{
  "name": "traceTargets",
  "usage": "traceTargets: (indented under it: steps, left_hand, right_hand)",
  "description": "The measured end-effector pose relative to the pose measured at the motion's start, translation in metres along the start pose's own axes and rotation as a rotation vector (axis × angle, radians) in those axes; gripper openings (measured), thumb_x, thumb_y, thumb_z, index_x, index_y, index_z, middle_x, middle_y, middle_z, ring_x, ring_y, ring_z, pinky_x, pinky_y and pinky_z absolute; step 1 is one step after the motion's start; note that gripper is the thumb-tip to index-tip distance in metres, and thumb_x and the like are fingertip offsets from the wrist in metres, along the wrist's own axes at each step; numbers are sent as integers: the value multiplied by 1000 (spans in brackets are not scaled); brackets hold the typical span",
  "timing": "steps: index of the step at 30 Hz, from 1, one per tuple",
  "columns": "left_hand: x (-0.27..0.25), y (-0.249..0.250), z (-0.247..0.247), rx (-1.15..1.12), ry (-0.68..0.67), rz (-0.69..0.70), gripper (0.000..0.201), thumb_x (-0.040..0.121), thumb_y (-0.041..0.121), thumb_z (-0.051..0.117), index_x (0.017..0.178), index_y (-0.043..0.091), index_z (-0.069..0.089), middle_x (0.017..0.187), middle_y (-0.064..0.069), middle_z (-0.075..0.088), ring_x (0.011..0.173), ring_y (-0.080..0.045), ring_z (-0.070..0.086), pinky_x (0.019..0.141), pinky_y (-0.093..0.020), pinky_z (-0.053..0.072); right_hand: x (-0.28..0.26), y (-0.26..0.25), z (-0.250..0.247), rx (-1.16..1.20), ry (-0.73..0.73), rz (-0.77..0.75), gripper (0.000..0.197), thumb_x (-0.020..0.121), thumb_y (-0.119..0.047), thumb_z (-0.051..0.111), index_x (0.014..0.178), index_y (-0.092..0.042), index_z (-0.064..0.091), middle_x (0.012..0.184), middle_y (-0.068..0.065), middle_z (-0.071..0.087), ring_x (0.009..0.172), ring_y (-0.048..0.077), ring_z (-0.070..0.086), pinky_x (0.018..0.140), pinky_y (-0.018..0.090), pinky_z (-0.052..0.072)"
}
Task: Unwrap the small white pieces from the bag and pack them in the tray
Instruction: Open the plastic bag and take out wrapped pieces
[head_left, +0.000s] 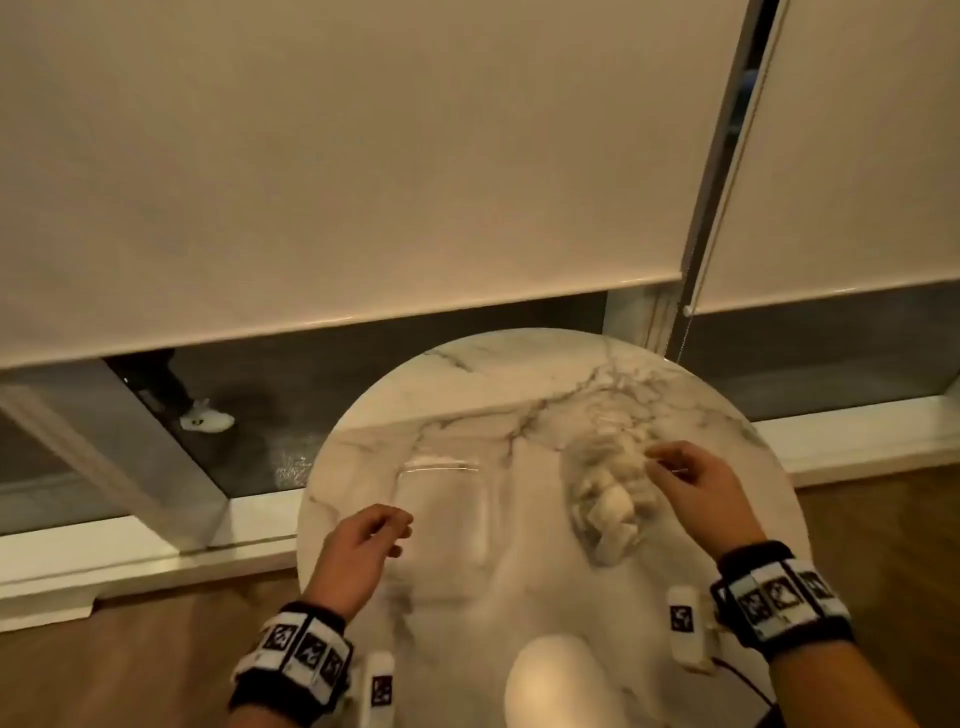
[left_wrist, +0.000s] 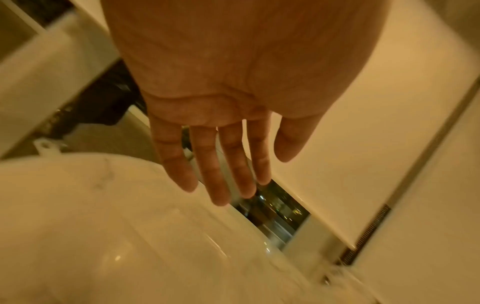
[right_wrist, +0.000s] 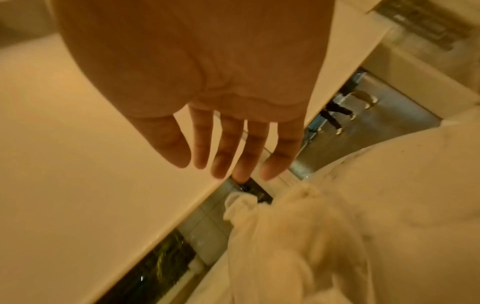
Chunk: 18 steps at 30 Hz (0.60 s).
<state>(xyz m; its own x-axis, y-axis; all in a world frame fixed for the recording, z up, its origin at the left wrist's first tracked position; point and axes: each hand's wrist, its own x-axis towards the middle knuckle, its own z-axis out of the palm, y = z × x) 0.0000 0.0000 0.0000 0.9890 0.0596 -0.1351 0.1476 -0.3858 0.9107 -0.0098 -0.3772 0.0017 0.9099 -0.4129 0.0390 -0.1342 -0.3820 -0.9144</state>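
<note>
A clear plastic bag (head_left: 608, 483) full of small white pieces lies on the right half of the round marble table (head_left: 467, 384). Its knotted top (right_wrist: 241, 202) shows in the right wrist view. A clear, see-through tray (head_left: 447, 499) sits left of the bag, near the table's middle. My right hand (head_left: 675, 470) hovers at the bag's right side with relaxed fingers (right_wrist: 228, 148), holding nothing. At the tray's left edge my left hand (head_left: 384, 525) is held above the table, its fingers (left_wrist: 221, 164) straight and empty.
Cream roller blinds (head_left: 363, 156) hang behind the table, with a strip of window glass below them. A bead cord (head_left: 691, 291) hangs at the right. Wooden floor (head_left: 130, 665) surrounds the table. A pale rounded object (head_left: 556, 680) is at the near table edge.
</note>
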Motion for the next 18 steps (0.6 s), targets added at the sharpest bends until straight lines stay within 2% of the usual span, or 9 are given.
traceTargets:
  steps: [2, 4, 7, 10, 13, 15, 17, 18]
  left_hand:
    - [5, 6, 28, 29, -121, -2, 15, 97, 24, 62, 90, 19, 75, 89, 1, 76, 77, -14, 70, 60, -13, 47]
    - [8, 12, 59, 72, -243, 12, 15, 96, 27, 63, 89, 22, 74, 90, 3, 75, 79, -16, 70, 63, -17, 47]
    - [14, 24, 88, 104, -331, 8, 15, 95, 30, 63, 91, 21, 74, 90, 4, 74, 80, -15, 69, 68, -22, 52]
    - [24, 31, 103, 209, -412, 28, 16, 95, 33, 61, 96, 23, 73, 94, 6, 73, 87, -13, 69, 83, -29, 57]
    - [35, 38, 106, 269, -434, 47, 17, 92, 36, 59, 96, 26, 73, 96, 6, 73, 93, -13, 68, 92, -39, 56]
    - [40, 43, 105, 309, -424, 59, 17, 92, 36, 59, 95, 27, 73, 96, 7, 72, 91, -14, 68, 91, -39, 56]
    - [44, 41, 103, 302, -399, 65, 15, 91, 38, 60, 93, 29, 72, 95, 7, 73, 90, -13, 68, 90, -38, 56]
    - [45, 40, 102, 286, -384, 61, 15, 91, 38, 60, 92, 29, 72, 94, 8, 73, 90, -13, 68, 90, -38, 56]
  right_hand:
    - [5, 6, 19, -190, 105, -8, 28, 82, -18, 75, 107, -25, 68, 114, 8, 63, 105, 29, 58, 94, 39, 48]
    - [12, 12, 36, -318, 170, 84, 55, 77, -23, 76, 128, -28, 58, 134, 12, 47, 124, 36, 41, 105, 44, 40]
    - [34, 22, 49, -298, 89, 237, 78, 78, -30, 74, 147, -30, 38, 152, 11, 32, 136, 37, 29, 111, 49, 36]
    - [57, 32, 61, -423, -72, 199, 85, 77, -48, 64, 152, -34, 27, 158, 6, 32, 143, 33, 29, 114, 50, 33]
    - [76, 34, 72, -630, -127, 189, 82, 80, -63, 54, 152, -41, 22, 159, -4, 33, 144, 27, 31, 108, 57, 28]
    - [84, 25, 78, -714, -121, 193, 67, 83, -65, 50, 145, -41, 37, 149, -2, 46, 140, 28, 36, 103, 58, 25]
    - [88, 18, 87, -753, -130, 175, 41, 88, -57, 50, 123, -37, 58, 127, 3, 64, 130, 29, 45, 100, 54, 26]
    - [87, 15, 91, -761, -147, 151, 33, 90, -53, 50, 114, -35, 64, 114, 2, 69, 123, 29, 50, 98, 51, 27]
